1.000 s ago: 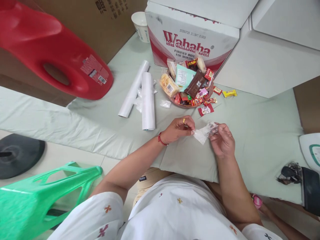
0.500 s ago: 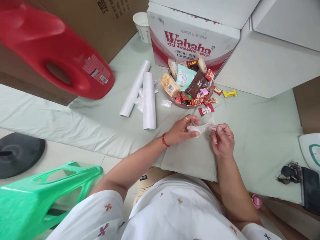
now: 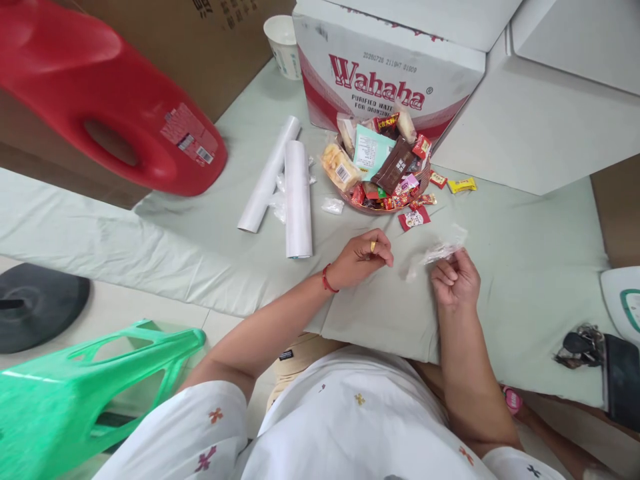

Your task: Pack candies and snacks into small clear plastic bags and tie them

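My right hand (image 3: pixel 457 280) pinches a thin, clear plastic bag (image 3: pixel 441 251), which is crumpled and trails off to the left, blurred at its loose end. My left hand (image 3: pixel 361 257), with a ring and a red cord bracelet, hovers over the cloth with its fingers curled in and no object showing in them. A gap lies between it and the bag. Beyond both hands stands a round basket (image 3: pixel 367 208) heaped with wrapped snacks and sweets. A red-and-white sweet packet (image 3: pixel 414 219) lies in front of it, closest to the bag.
Two white rolls (image 3: pixel 299 200) lie left of the basket, near a small crumpled plastic piece (image 3: pixel 333 206). Behind are a Wahaha carton (image 3: pixel 385 63) and a paper cup (image 3: pixel 284 50). A red jug (image 3: pixel 150 133) stands left, keys (image 3: pixel 580 347) right. A green stool (image 3: pixel 60 380) is lower left.
The plastic bag has left my left hand and now hangs from my right hand alone. My right hand has moved slightly right; my left fingers have curled in.
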Tool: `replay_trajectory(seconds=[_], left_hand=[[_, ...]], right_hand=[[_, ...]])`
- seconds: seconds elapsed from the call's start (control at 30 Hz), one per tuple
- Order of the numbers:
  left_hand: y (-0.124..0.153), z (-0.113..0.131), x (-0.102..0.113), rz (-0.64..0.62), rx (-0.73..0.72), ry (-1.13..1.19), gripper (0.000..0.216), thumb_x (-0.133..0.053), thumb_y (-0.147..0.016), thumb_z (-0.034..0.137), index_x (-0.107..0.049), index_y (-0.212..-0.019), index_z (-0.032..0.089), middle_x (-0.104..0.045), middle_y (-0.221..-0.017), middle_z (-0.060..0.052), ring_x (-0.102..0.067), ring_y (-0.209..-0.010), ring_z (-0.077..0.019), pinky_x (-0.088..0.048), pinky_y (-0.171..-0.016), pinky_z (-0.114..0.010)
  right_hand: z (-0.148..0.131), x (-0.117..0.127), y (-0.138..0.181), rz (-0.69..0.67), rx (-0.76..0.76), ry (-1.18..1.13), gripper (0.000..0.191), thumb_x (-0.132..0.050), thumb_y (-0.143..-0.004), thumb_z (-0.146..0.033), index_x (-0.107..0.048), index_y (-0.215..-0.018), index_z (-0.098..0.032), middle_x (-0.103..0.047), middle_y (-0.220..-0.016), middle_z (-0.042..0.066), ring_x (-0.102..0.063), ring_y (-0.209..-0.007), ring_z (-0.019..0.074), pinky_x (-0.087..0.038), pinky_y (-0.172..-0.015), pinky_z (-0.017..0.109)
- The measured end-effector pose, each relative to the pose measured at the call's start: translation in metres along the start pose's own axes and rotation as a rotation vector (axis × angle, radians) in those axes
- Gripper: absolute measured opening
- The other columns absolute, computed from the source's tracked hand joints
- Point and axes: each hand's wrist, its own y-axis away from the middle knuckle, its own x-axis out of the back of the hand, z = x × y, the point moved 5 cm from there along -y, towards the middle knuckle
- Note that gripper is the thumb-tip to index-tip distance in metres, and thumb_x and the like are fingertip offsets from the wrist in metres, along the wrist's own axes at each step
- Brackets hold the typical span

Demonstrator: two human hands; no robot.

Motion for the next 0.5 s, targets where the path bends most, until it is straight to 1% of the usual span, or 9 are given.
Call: replay_trajectory(seconds=[0.07,0.13,0.2,0.27,0.3,0.33,0.4,0.43,0.5], left_hand=[[0.001,-0.004,-0.001,0.009,0.064,0.002,0.027,-0.069,-0.092,0.041,-0.069,-0.08,0.017,-0.059,-0.09,-0.004,-0.055,-0.076,-0.013,-0.046,-0.07,-0.028],[0.003,-0.008,-0.005,0.025,0.116,0.001,0.024,-0.068,-0.091,0.042,-0.067,-0.095,0.018,-0.061,-0.096,-0.006,-0.057,-0.082,-0.0148,-0.047,-0.074,-0.029],[0.004,-0.011,-0.011,0.014,0.14,-0.004,0.037,-0.071,-0.089,0.044,-0.063,-0.114,0.018,-0.064,-0.107,-0.009,-0.06,-0.092,-0.0174,-0.049,-0.082,-0.031],[0.005,-0.013,-0.016,0.005,0.151,-0.015,0.057,-0.077,-0.084,0.045,-0.056,-0.128,0.018,-0.064,-0.119,-0.012,-0.063,-0.103,-0.0206,-0.05,-0.091,-0.034],[0.005,-0.014,-0.018,0.009,0.157,-0.029,0.062,-0.079,-0.082,0.045,-0.055,-0.131,0.018,-0.065,-0.122,-0.013,-0.063,-0.107,-0.0217,-0.05,-0.094,-0.035],[0.005,-0.016,-0.019,0.012,0.171,-0.048,0.06,-0.079,-0.082,0.044,-0.056,-0.131,0.017,-0.066,-0.122,-0.013,-0.063,-0.107,-0.0219,-0.05,-0.095,-0.035],[0.005,-0.02,-0.019,0.01,0.219,-0.085,0.041,-0.072,-0.088,0.041,-0.063,-0.12,0.016,-0.07,-0.108,-0.009,-0.064,-0.096,-0.019,-0.05,-0.087,-0.031],[0.005,-0.021,-0.019,0.001,0.247,-0.098,0.032,-0.068,-0.09,0.04,-0.067,-0.112,0.016,-0.071,-0.097,-0.006,-0.063,-0.086,-0.0165,-0.049,-0.079,-0.028],[0.005,-0.023,-0.018,-0.019,0.291,-0.094,0.023,-0.064,-0.091,0.037,-0.069,-0.099,0.015,-0.067,-0.08,-0.001,-0.057,-0.071,-0.0125,-0.044,-0.068,-0.024]], right_hand=[[-0.001,0.0,0.0,0.006,-0.007,0.016,0.042,-0.092,-0.066,-0.032,-0.052,-0.072,-0.02,-0.06,-0.061,-0.01,-0.029,-0.033,-0.0019,-0.022,-0.027,0.009],[-0.001,-0.004,0.004,0.011,0.007,0.069,0.042,-0.091,-0.067,-0.036,-0.054,-0.074,-0.019,-0.067,-0.067,-0.007,-0.031,-0.034,-0.0019,-0.022,-0.028,0.01],[0.0,-0.011,0.011,0.021,0.046,0.116,0.043,-0.092,-0.067,-0.039,-0.055,-0.075,-0.019,-0.069,-0.07,-0.004,-0.033,-0.034,-0.0013,-0.023,-0.028,0.011],[0.001,-0.021,0.021,0.014,0.083,0.145,0.042,-0.092,-0.068,-0.04,-0.056,-0.075,-0.02,-0.065,-0.063,-0.007,-0.035,-0.033,-0.0002,-0.023,-0.029,0.012],[0.002,-0.027,0.027,0.003,0.089,0.156,0.041,-0.092,-0.069,-0.04,-0.056,-0.076,-0.021,-0.06,-0.058,-0.008,-0.035,-0.032,0.0006,-0.024,-0.029,0.013],[0.004,-0.032,0.032,-0.012,0.085,0.166,0.04,-0.091,-0.07,-0.04,-0.057,-0.076,-0.021,-0.057,-0.055,-0.01,-0.036,-0.032,0.0014,-0.024,-0.029,0.013],[0.006,-0.041,0.04,-0.037,0.066,0.181,0.038,-0.09,-0.072,-0.04,-0.058,-0.077,-0.022,-0.052,-0.053,-0.01,-0.038,-0.032,0.0023,-0.024,-0.03,0.014],[0.005,-0.043,0.043,-0.034,0.062,0.185,0.038,-0.09,-0.073,-0.04,-0.058,-0.077,-0.022,-0.053,-0.054,-0.01,-0.039,-0.033,0.0024,-0.024,-0.03,0.013],[0.001,-0.042,0.046,-0.002,0.067,0.178,0.039,-0.091,-0.072,-0.04,-0.057,-0.076,-0.021,-0.058,-0.058,-0.009,-0.039,-0.034,0.0014,-0.026,-0.03,0.013]])
